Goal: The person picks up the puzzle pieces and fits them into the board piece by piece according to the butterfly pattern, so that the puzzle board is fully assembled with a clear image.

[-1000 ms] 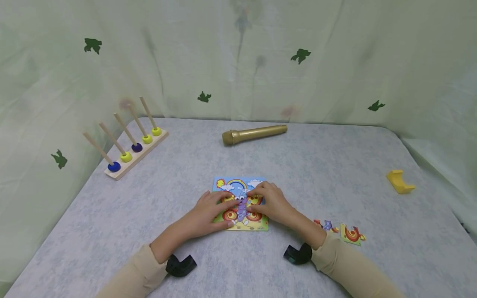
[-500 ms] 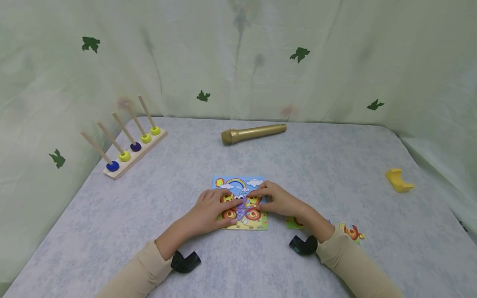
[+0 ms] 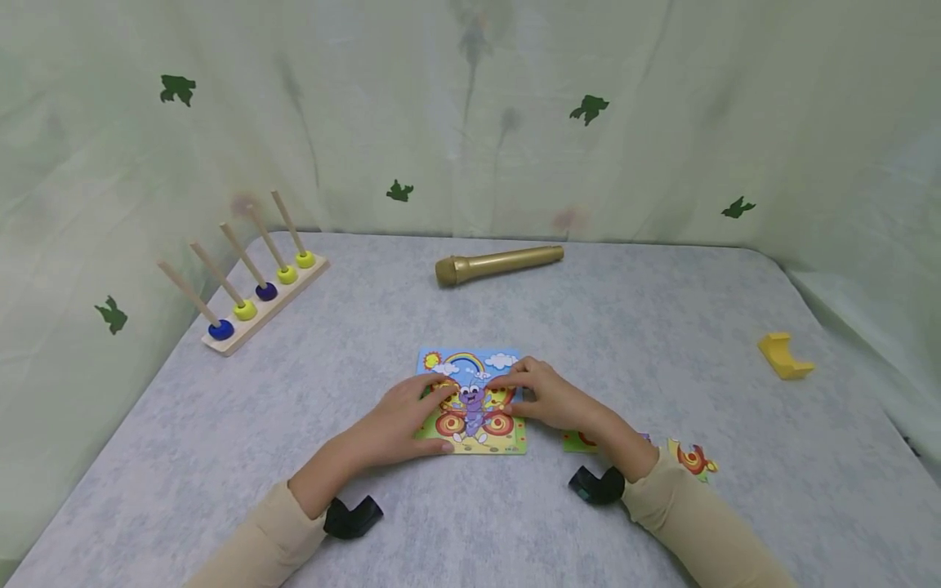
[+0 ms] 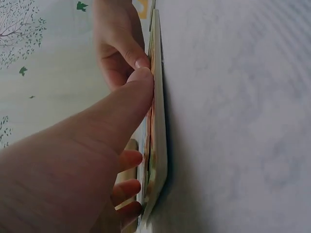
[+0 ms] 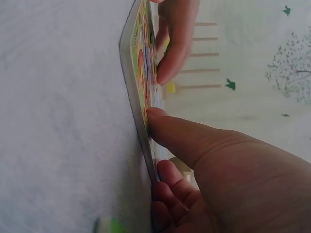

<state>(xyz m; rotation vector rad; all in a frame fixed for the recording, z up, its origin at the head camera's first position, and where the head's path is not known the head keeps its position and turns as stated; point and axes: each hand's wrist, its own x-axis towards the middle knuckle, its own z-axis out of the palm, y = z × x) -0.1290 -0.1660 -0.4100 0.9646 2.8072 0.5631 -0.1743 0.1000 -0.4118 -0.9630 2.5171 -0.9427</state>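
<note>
A jigsaw puzzle board with a purple butterfly, a rainbow and a sun lies flat in the head view. My left hand rests on its left side, fingers over the left wing and thumb at the near edge. On the opposite side, my right hand touches the right wing with thumb and fingertips. In the left wrist view the board's edge is seen side-on, with my left thumb on top. The right wrist view shows my right thumb pressing on the picture and the other fingers by the board's edge.
Loose puzzle pieces lie to the right, one piece beside my sleeve and another piece partly under my forearm. Farther off are a gold toy microphone, a wooden peg stand with coloured rings, and a yellow curved block.
My left hand has drawn back leftward, uncovering the butterfly's face and body. My right hand shifted slightly right early on, then stayed on the right wing, its forearm uncovering a green-edged piece.
</note>
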